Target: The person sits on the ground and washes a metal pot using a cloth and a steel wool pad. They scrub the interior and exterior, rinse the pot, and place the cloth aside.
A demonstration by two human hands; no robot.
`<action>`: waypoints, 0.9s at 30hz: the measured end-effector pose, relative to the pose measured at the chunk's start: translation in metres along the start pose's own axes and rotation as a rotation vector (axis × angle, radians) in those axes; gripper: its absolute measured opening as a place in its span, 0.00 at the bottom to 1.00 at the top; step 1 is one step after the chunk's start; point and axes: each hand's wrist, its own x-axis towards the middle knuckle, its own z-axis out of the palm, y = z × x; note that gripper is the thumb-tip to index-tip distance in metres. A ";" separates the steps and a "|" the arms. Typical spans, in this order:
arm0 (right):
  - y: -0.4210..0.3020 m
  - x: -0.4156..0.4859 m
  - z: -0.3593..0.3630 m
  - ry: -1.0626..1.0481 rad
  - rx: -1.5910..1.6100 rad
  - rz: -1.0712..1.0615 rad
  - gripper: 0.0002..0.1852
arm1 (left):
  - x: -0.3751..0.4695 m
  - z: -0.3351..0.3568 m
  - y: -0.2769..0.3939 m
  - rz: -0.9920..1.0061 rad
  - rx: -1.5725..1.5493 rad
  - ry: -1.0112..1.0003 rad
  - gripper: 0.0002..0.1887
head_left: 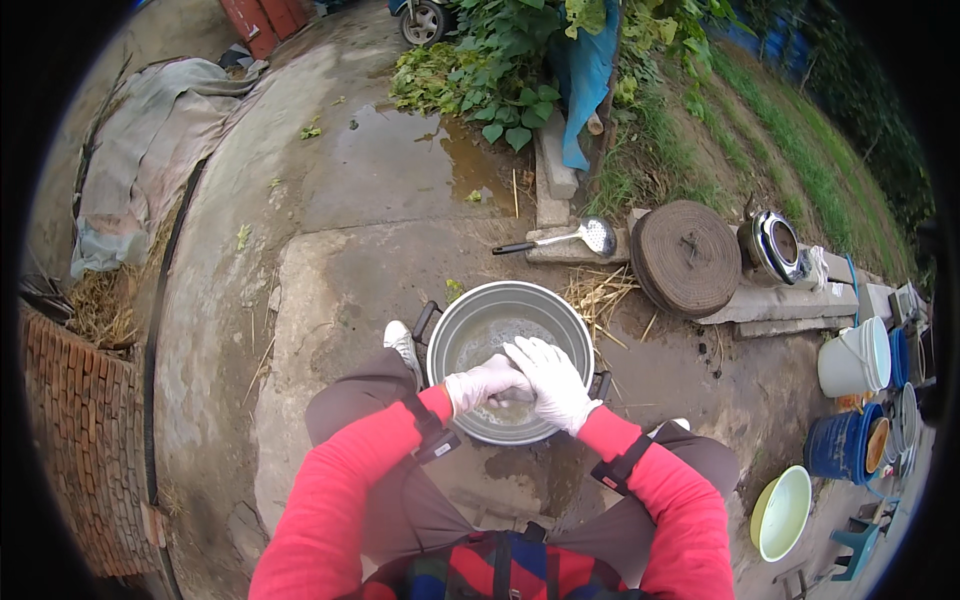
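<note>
A wide metal pot (513,291) with two dark side handles stands on the ground between my knees. Cloudy, frothy water (480,337) covers its bottom. Over this water my left hand (487,381), in a white glove, has its fingers curled. My right hand (553,382), gloved the same way, overlaps it with the fingers extended across the left one. The two hands touch above the near half of the pot. A greyish patch shows just beneath them; whether it is something held or only wet glove, I cannot tell.
Beyond the pot, a skimmer (555,238) rests on a concrete block, near a round woven lid (686,259) and a metal kettle (772,247). At right stand a white bucket (847,360), a blue bucket (832,446) and a yellow-green basin (766,517). Straw (604,292) lies beside the pot.
</note>
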 end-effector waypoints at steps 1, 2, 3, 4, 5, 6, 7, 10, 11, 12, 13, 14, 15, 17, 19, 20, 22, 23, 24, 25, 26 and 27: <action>0.002 0.000 0.001 -0.033 0.020 0.029 0.36 | -0.001 0.000 -0.001 -0.039 0.004 -0.069 0.09; 0.003 -0.002 0.004 -0.010 0.022 0.025 0.32 | -0.001 0.003 -0.003 -0.062 -0.013 -0.071 0.08; 0.004 -0.004 0.007 -0.056 0.017 0.048 0.33 | 0.000 0.002 -0.005 -0.052 0.011 -0.082 0.08; 0.005 -0.005 0.010 -0.112 0.003 0.099 0.33 | 0.002 0.001 -0.007 -0.056 0.035 -0.097 0.08; 0.006 -0.007 0.013 -0.210 -0.005 0.178 0.34 | 0.004 0.001 -0.009 -0.073 0.063 -0.110 0.08; 0.007 -0.009 0.016 -0.169 -0.065 0.161 0.27 | 0.006 0.000 -0.011 -0.054 0.069 -0.129 0.08; 0.009 -0.010 0.019 -0.162 -0.107 0.152 0.22 | 0.008 -0.001 -0.014 -0.049 0.082 -0.144 0.09; 0.012 -0.013 0.025 -0.183 -0.180 0.166 0.13 | 0.014 -0.003 -0.019 -0.007 0.201 -0.190 0.12; 0.013 -0.013 0.028 -0.176 -0.195 0.172 0.12 | 0.016 -0.003 -0.021 -0.017 0.257 -0.197 0.13; 0.013 -0.013 0.030 -0.154 -0.207 0.168 0.12 | 0.016 -0.001 -0.023 0.070 0.310 -0.176 0.18; 0.013 -0.014 0.033 -0.149 -0.209 0.178 0.11 | 0.017 0.001 -0.025 0.129 0.366 -0.150 0.23; 0.012 -0.015 0.035 -0.131 -0.211 0.178 0.10 | 0.018 0.005 -0.027 0.189 0.421 -0.125 0.28; 0.011 -0.016 0.037 -0.126 -0.217 0.194 0.09 | 0.018 0.010 -0.029 0.236 0.650 -0.016 0.32; 0.007 -0.018 0.040 -0.124 -0.109 0.248 0.09 | 0.017 0.019 -0.033 0.315 1.101 0.202 0.41; 0.004 -0.019 0.040 -0.243 -0.027 0.334 0.11 | 0.014 0.023 -0.036 0.332 1.239 0.162 0.46; 0.002 -0.019 0.039 -0.355 0.003 0.388 0.12 | 0.012 0.024 -0.039 0.380 1.280 0.167 0.45; 0.001 -0.017 0.036 -0.504 0.054 0.494 0.14 | 0.009 0.024 -0.043 0.472 1.360 0.169 0.44; 0.002 -0.016 0.035 -0.542 0.071 0.545 0.15 | 0.009 0.022 -0.044 0.516 1.397 0.169 0.44; 0.002 -0.015 0.035 -0.567 0.102 0.598 0.15 | 0.009 0.021 -0.046 0.541 1.440 0.165 0.43; 0.003 -0.015 0.034 -0.555 0.136 0.593 0.16 | 0.010 0.020 -0.047 0.571 1.463 0.168 0.41; 0.003 -0.014 0.035 -0.530 0.185 0.589 0.16 | 0.012 0.018 -0.048 0.579 1.494 0.166 0.39; 0.004 -0.015 0.036 -0.515 0.239 0.597 0.16 | 0.013 0.017 -0.049 0.599 1.531 0.177 0.37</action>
